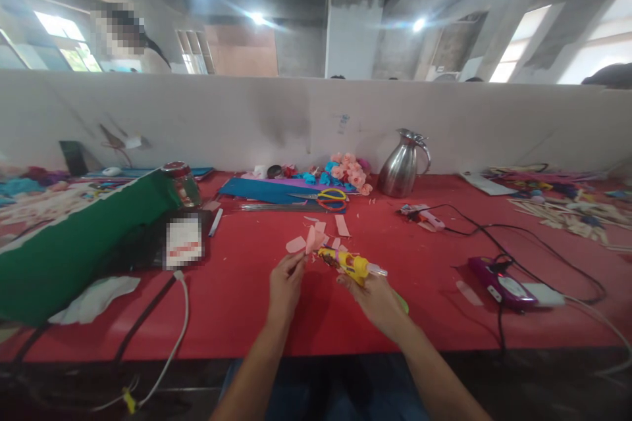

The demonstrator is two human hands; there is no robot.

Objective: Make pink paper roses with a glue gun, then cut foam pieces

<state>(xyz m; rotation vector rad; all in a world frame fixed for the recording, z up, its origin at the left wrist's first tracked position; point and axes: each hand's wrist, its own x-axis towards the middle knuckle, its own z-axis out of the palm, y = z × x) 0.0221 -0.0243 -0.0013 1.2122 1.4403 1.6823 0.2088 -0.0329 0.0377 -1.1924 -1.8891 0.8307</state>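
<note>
Over the middle of the red table, my left hand pinches a small pink paper flower piece. My right hand is wrapped round a yellow glue gun, a clear stick showing at its back end. The gun's nozzle points left, close to the pink piece; whether they touch cannot be told. Loose pink paper petals and a pink strip lie just beyond my hands. Farther back, scissors with yellow and red handles rest on blue sheets, near a bunch of pink paper flowers.
A steel jug stands at the back against the white partition. On the right, a purple power strip lies among black cables. At left are a green board and a lidded jar. Someone's head shows beyond the partition.
</note>
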